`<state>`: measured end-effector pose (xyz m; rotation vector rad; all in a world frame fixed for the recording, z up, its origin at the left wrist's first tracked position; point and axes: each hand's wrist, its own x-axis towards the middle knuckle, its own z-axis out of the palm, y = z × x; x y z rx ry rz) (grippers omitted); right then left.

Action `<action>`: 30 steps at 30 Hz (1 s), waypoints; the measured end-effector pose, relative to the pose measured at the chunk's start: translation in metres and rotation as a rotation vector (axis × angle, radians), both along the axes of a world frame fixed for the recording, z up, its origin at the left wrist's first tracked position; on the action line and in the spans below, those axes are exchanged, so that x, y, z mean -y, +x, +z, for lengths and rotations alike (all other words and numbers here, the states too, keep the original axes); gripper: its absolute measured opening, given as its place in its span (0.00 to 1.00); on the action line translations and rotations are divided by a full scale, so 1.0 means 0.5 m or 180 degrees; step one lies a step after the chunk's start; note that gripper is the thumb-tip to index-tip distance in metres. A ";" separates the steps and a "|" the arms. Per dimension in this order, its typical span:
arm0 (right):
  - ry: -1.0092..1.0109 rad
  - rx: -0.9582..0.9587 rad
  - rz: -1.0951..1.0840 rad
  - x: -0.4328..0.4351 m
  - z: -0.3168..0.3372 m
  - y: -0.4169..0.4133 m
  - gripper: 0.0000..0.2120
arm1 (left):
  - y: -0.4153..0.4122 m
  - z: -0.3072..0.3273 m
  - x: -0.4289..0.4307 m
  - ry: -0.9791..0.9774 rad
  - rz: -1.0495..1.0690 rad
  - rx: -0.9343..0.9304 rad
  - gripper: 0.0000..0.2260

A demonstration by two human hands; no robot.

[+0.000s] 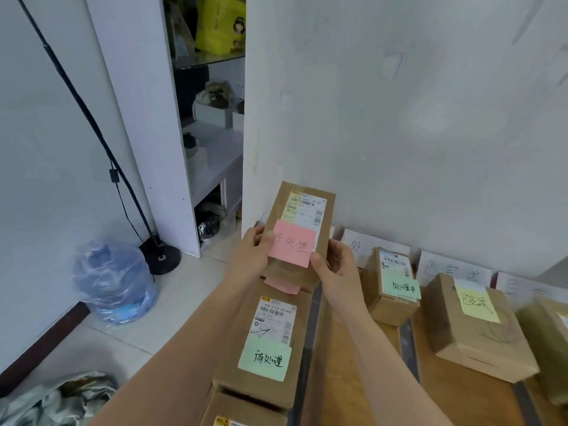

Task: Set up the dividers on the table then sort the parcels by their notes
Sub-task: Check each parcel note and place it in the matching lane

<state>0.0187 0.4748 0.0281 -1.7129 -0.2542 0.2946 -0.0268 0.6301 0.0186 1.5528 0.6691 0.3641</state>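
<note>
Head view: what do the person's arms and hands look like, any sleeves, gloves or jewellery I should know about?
The left forearm and right forearm are bare as far as the frame edge, with no sleeves in view. The left hand and right hand wear no gloves. No watch, bracelet or ring shows on the wrists or fingers.

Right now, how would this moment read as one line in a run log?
left hand, right hand: gripping pink-note parcel | where: just beyond green-note parcel | stage: sorting, not yet released
</note>
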 end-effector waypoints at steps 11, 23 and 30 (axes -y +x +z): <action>-0.0403 -0.0077 -0.0353 -0.048 -0.055 0.041 0.18 | 0.070 -0.065 -0.036 -0.0108 -0.0257 -0.0238 0.15; -0.0986 0.0150 -0.0264 -0.039 -0.051 0.035 0.26 | 0.075 -0.072 -0.034 0.0789 -0.0433 -0.0481 0.20; -0.1694 0.0885 -0.0258 0.030 0.001 0.012 0.25 | 0.044 -0.016 0.015 0.2408 -0.0393 -0.0174 0.15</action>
